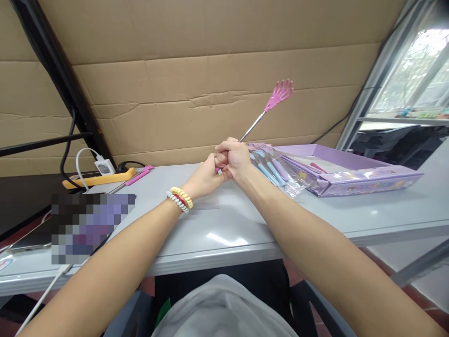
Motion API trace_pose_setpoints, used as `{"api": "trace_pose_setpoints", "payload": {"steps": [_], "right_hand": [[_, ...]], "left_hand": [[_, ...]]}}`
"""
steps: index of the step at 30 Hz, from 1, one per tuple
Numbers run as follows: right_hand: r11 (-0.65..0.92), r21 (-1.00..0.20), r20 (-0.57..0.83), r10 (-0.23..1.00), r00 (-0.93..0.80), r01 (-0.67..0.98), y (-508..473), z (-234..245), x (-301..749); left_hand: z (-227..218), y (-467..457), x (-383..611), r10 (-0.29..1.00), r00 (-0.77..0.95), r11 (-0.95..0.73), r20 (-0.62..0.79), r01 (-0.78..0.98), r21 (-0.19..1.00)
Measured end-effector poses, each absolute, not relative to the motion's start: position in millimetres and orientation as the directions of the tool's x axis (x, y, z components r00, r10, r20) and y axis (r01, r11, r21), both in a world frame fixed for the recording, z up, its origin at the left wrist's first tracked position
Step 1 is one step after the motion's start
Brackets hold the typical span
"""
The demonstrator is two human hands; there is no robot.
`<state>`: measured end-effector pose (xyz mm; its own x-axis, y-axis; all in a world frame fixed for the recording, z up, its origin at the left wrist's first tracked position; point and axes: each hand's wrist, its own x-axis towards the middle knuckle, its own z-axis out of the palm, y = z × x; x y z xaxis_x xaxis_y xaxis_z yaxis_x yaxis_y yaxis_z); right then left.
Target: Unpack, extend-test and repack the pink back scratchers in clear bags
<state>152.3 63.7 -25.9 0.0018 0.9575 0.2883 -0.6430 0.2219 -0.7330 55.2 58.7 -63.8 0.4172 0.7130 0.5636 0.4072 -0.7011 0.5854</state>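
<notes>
A pink telescopic back scratcher (278, 93) with a hand-shaped head and a thin metal shaft points up and to the right in front of the cardboard wall. My right hand (234, 157) is closed in a fist around its handle, above the grey table (224, 224). My left hand (203, 178) is closed against the lower end of the same handle, touching my right hand. Coiled hair ties, one yellow, one red and one white, sit on my left wrist (180, 199).
A purple box (351, 175) with its lid lies at the right of the table, next to a clear bag of blue and purple scratchers (275, 171). Another pink scratcher (135, 178), an orange power strip (101, 179) with a white charger and a phone lie at the left.
</notes>
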Motion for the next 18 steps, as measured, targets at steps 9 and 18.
{"api": "trace_pose_setpoints", "payload": {"steps": [9, 18], "right_hand": [[0.237, -0.715, 0.206, 0.970, 0.126, -0.657, 63.6, -20.8, 151.0], [0.255, -0.726, 0.229, 0.965, 0.126, -0.639, 69.0, -27.0, 154.0]], "left_hand": [[-59.2, 51.6, 54.6, 0.787, 0.365, -0.590, 0.497, 0.680, 0.436], [-68.2, 60.0, 53.5, 0.744, 0.441, -0.656, 0.501, 0.621, 0.429]]}}
